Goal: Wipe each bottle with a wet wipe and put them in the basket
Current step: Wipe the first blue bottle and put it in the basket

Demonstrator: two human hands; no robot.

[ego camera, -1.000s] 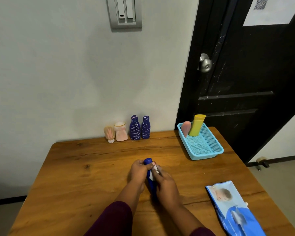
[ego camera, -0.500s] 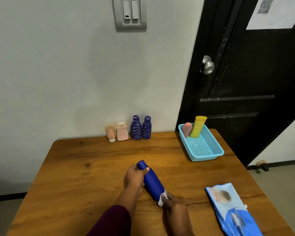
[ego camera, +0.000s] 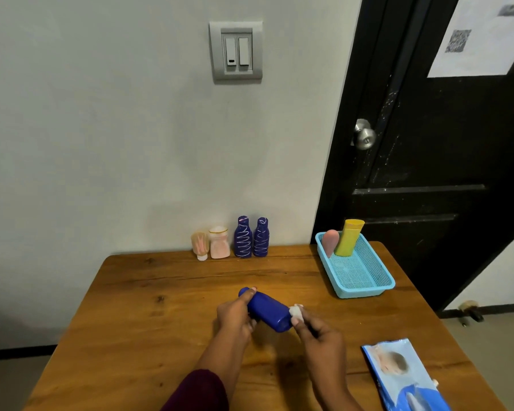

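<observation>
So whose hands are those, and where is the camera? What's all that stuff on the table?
There is no machine here: those are a person's own two hands. The camera sits on the person's head and looks down, so you see what they see. The left hand grips a plain dark blue plastic bottle, tipped on its side. The right hand pinches a small white wet wipe against the bottle's bottom end. On the brown wooden table, the light blue plastic mesh basket holds a yellow bottle and a pink bottle. By the wall wait two dark blue bottles with white squiggles and two pale pink bottles. The blue pack of wipes lies at the right.
</observation>
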